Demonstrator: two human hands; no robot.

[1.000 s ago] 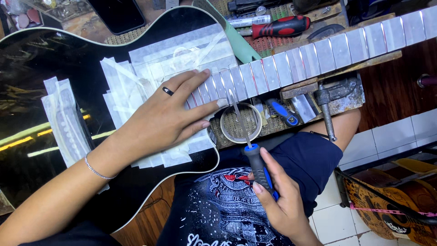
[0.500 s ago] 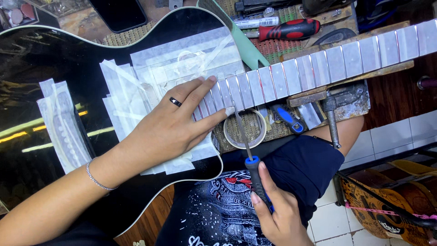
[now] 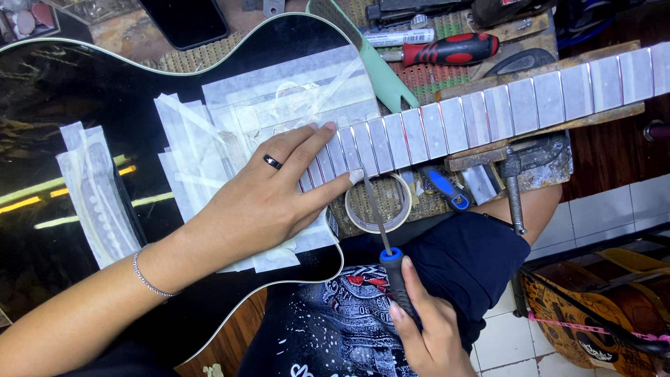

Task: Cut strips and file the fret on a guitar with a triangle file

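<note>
Near right, my right hand (image 3: 431, 335) grips the blue-handled file (image 3: 384, 234), thin blade angled up to the taped fretboard (image 3: 488, 112). My left hand (image 3: 262, 202), fingers spread flat, presses the taped frets on the black guitar body (image 3: 63, 91). Red-handled screwdriver (image 3: 447, 50) far.

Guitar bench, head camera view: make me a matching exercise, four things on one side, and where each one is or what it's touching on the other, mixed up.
Things:
1. left hand
2. right hand
3. roll of tape
4. red-handled screwdriver

Places:
A. lies beyond the taped fretboard, at the top of the view
B. presses flat on the white tape over the black guitar body
C. grips the blue handle of a thin file
D. sits just under the fretboard, behind the file's blade

Pairs: 1-B, 2-C, 3-D, 4-A
</note>
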